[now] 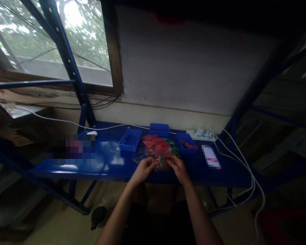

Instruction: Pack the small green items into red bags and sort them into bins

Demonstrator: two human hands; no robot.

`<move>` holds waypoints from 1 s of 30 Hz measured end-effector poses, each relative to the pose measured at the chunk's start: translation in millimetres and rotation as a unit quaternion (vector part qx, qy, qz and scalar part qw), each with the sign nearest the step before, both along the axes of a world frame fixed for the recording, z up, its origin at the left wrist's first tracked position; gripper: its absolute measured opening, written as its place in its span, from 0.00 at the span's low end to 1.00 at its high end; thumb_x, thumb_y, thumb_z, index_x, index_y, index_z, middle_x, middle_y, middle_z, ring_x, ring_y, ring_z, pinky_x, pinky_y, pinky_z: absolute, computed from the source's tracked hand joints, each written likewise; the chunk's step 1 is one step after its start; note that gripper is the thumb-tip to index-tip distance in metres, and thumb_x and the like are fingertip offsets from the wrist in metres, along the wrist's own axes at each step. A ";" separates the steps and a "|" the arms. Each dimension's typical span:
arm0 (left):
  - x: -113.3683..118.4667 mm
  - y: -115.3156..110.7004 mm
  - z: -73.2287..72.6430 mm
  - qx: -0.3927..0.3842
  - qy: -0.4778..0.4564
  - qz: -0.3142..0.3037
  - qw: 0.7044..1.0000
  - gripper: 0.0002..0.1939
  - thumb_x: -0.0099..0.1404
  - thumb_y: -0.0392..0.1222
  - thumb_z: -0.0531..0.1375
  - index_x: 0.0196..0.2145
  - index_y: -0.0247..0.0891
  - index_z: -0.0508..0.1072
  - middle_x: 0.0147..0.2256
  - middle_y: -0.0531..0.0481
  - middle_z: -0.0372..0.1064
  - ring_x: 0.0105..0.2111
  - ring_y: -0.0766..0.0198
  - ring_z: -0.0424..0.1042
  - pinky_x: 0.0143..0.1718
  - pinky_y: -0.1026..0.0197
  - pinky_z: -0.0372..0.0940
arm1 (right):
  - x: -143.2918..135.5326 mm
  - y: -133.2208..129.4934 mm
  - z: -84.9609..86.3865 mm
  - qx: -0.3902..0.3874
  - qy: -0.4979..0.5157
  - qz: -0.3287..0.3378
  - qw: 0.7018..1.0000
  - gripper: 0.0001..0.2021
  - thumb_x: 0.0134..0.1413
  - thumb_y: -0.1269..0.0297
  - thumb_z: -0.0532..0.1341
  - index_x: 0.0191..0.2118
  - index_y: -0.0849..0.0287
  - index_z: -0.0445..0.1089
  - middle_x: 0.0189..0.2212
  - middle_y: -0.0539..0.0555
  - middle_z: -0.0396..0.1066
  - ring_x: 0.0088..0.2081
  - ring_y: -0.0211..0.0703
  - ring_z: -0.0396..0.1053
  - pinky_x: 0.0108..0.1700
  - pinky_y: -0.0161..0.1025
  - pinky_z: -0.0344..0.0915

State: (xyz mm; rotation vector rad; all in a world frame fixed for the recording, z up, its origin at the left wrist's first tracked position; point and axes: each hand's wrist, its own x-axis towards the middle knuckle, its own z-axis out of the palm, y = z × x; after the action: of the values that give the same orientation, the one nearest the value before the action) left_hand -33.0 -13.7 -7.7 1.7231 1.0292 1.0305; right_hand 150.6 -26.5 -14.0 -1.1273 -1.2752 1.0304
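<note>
Dim room, blue metal workbench (107,148) against a pale wall (183,61), window (88,44) upper left. Clear packet (162,165) is at the bench's front edge, centre, between the two hands. Left hand (146,167) is narrow, thumb and fingers pinching the packet's left side. Right hand (179,166) is narrow too, fingertips on its upper right corner. Packet contents: some green showing, rest too blurred to make out. Its boundary with the red film right behind it is unclear.

Just beyond: heap of red packets (153,140), green packets (175,146) on its right side, partly covered. More clear bags at its left, can't separate them.

Three blue bins around the heap: left bin (127,148), something small and dark inside; rear bin (159,132), contents not readable; right bin (189,150), red pieces in it, some over the rim.

Further right: power strip (201,134), labels unreadable, white cables (241,160) dropping off the bench. Pale item (210,156) in front of it is pixelated. Far left: another pixelated patch (75,149), unidentifiable, small white object (92,133) behind it. Red item (291,224) lower right, cut off by frame and dark.
</note>
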 end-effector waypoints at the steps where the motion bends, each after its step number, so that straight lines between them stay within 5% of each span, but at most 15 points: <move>1: 0.1 0.1 -0.4 0.002 -0.001 0.004 1.000 0.18 0.58 0.53 0.57 0.21 0.36 0.63 0.19 0.57 0.59 0.21 0.69 0.58 0.24 0.67 0.54 | 0.2 0.3 -0.2 0.001 -0.001 -0.002 1.000 0.12 0.45 0.55 0.63 0.34 0.56 0.72 0.32 0.53 0.75 0.38 0.48 0.72 0.41 0.42 0.66; 9: -0.1 2.1 -1.6 -0.010 -0.023 0.009 1.000 0.17 0.56 0.52 0.59 0.21 0.36 0.63 0.19 0.55 0.62 0.22 0.68 0.61 0.26 0.66 0.56 | -5.5 0.2 -2.7 -0.024 0.010 0.077 0.997 0.18 0.39 0.62 0.67 0.41 0.54 0.69 0.37 0.51 0.75 0.40 0.47 0.73 0.41 0.42 0.69; 17: -0.4 -1.8 5.8 0.008 0.012 -0.026 1.000 0.17 0.62 0.51 0.52 0.24 0.35 0.68 0.23 0.53 0.66 0.25 0.66 0.64 0.29 0.65 0.59 | -1.0 -0.2 -2.3 -0.041 0.046 0.056 0.997 0.18 0.39 0.62 0.67 0.40 0.54 0.68 0.36 0.51 0.75 0.39 0.47 0.73 0.40 0.42 0.70; 30: -0.8 3.2 -4.0 -0.039 -0.027 -0.011 0.999 0.12 0.56 0.48 0.57 0.27 0.35 0.67 0.21 0.55 0.63 0.23 0.68 0.61 0.27 0.66 0.54 | -4.3 -0.3 -2.7 -0.022 0.021 0.063 0.998 0.18 0.40 0.63 0.66 0.41 0.54 0.67 0.37 0.51 0.74 0.39 0.47 0.73 0.40 0.42 0.69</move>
State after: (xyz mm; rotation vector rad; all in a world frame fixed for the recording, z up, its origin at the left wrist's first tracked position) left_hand -33.9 -10.5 -11.7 1.6329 1.0007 1.0046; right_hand 146.3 -26.8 -16.7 -1.0648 -1.3089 1.1739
